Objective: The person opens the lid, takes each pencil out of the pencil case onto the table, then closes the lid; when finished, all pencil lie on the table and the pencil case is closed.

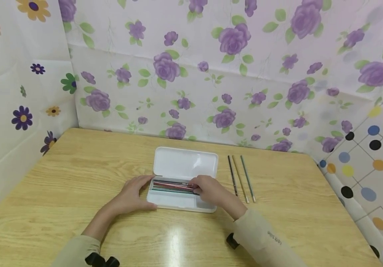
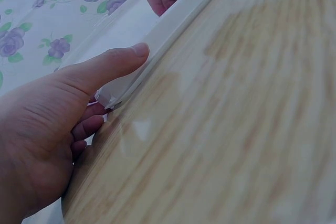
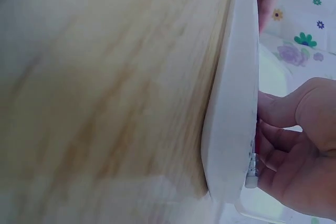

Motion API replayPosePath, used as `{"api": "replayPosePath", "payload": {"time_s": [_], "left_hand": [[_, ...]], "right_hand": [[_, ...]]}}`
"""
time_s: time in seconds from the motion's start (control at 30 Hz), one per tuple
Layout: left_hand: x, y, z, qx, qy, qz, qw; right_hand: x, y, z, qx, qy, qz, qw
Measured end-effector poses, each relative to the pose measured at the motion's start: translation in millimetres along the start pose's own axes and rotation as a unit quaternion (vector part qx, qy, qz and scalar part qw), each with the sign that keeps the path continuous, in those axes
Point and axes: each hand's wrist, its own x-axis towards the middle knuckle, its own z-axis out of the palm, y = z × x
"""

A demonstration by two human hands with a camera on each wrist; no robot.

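A white pencil case (image 1: 175,202) lies open on the table, its lid (image 1: 181,161) tipped back. Several pencils (image 1: 171,189), dark, red and green, lie lengthwise in its tray. My left hand (image 1: 129,198) holds the case's left end, thumb along the front edge and fingers at the back corner; in the left wrist view the thumb (image 2: 113,66) presses the front wall. Reaching into the right part of the tray, my right hand (image 1: 208,190) pinches a red pencil. In the right wrist view the pencil's metal band and white eraser (image 3: 252,178) stick out below the fingers.
Three pencils lie side by side right of the case: a black one (image 1: 232,174), a gold one (image 1: 239,178) and a green one (image 1: 247,178). A flowered cloth (image 1: 191,92) hangs behind the wooden table (image 1: 111,163), with patterned cloths at both sides.
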Motion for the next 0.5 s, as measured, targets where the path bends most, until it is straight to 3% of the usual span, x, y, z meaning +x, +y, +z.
{"api": "replayPosePath", "payload": {"time_s": [0.2, 0.5], "left_hand": [[-0.7, 0.2, 1.0, -0.002, 0.0, -0.001, 1.0], [-1.0, 1.0, -0.4, 0.002, 0.0, 0.0, 1.0]], "right_hand": [[-3.8, 2.3, -7.7, -0.004, 0.058, -0.018, 0.9981], [-8.8, 14.3, -31.8, 0.032, 0.119, 0.044, 0.9914]]}}
